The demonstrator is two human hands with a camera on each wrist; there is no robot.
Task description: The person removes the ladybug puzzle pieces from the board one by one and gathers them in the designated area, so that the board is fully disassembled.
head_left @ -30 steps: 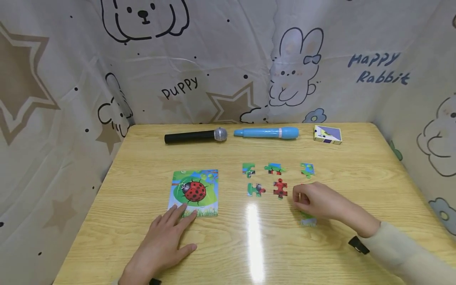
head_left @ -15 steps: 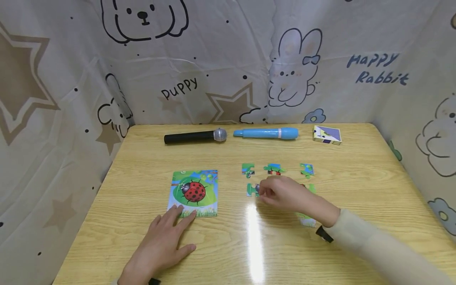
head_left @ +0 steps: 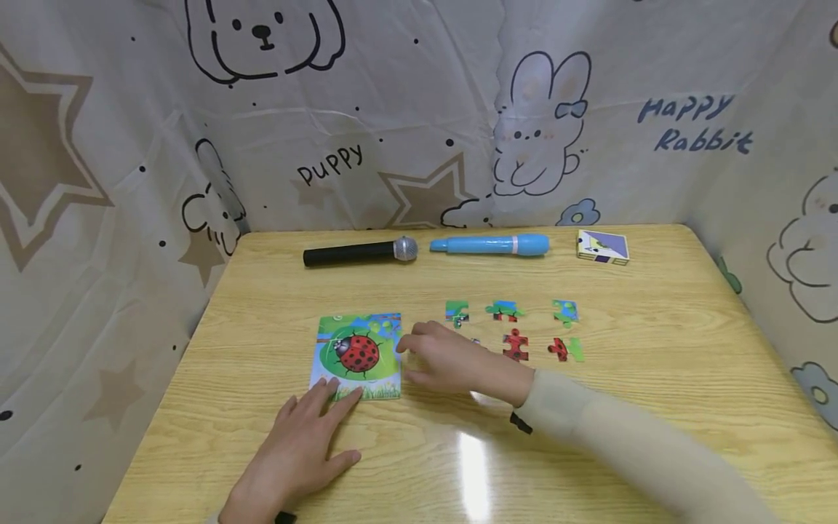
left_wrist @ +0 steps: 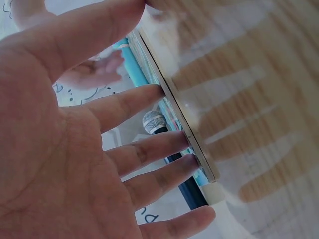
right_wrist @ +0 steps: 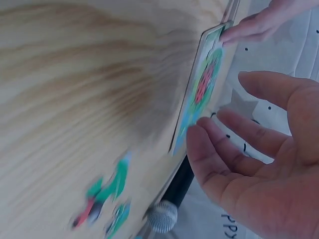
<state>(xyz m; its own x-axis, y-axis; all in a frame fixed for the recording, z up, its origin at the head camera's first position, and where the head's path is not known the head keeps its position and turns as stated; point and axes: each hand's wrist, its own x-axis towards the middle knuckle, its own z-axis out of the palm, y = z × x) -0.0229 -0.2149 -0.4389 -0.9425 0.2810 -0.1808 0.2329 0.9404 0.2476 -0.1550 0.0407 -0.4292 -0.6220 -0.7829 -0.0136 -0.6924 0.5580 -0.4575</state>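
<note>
A square ladybug puzzle board [head_left: 389, 364] lies flat on the left half of the table. The fingertips of my left hand [head_left: 297, 437] rest on its lower edge, fingers spread. Just beyond its right edge is my right hand [head_left: 445, 356], fingers loosely bent. In the right wrist view nothing shows between the right thumb and fingers. Behind and right of that hand lie loose puzzle pieces: a green-blue corner piece [head_left: 456, 311], a green-red piece [head_left: 505, 311], another corner piece [head_left: 565, 311], a red spotted piece [head_left: 516, 345] and a red-green piece [head_left: 576, 349]. One more is mostly hidden by the right hand.
Along the table's back lie a black microphone [head_left: 353, 252], a blue microphone-shaped object [head_left: 481, 245] and a small card box [head_left: 602, 247]. A printed curtain [head_left: 419, 109] hangs behind the table [head_left: 655, 313]. The right sleeve [head_left: 609, 415] crosses the table's right side.
My right hand has moved left across the loose pieces, from the rightmost ones to beside the board's right edge. My left hand has stayed on the board.
</note>
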